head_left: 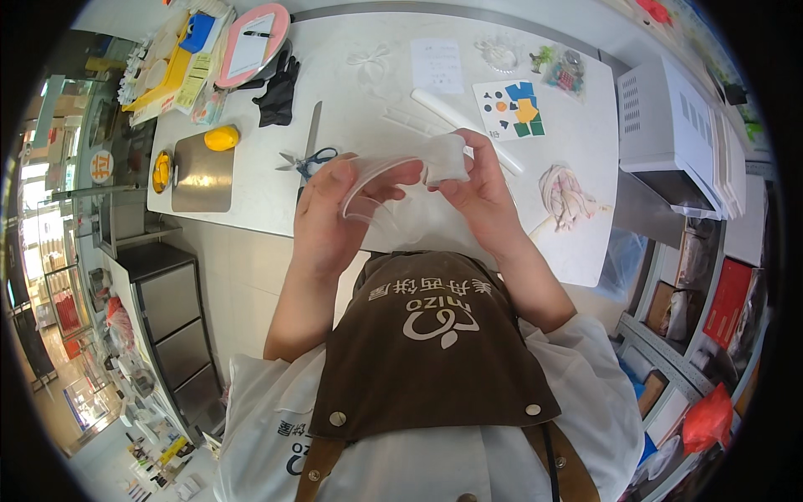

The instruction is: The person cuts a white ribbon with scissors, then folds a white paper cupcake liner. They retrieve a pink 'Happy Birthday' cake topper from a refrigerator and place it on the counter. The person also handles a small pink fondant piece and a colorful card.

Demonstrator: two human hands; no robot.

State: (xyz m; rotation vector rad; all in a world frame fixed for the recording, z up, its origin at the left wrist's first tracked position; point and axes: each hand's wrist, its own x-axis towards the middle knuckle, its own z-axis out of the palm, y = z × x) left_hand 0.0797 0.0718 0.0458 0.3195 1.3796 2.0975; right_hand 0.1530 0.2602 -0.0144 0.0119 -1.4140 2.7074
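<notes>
Above the near edge of the table I hold a roll of clear plastic film [446,157], with a loose part of the strip bending in a wide curve to the left. My right hand [489,197] grips the rolled part between thumb and fingers. The curved end of the film is held in my left hand [324,205], its fingers bent round the edge. Just beyond my left hand lie scissors with dark blue handles [319,158] and a long metal blade-like strip [314,125]. A white roll [427,102] lies behind my right hand.
At the left are a metal board [203,180], a yellow lump [222,138] and a bowl of yellow pieces [162,171]. Black gloves [278,96] lie farther back. Right are a card with coloured cut-outs [508,109], a crumpled cloth [565,197] and a white appliance [673,125].
</notes>
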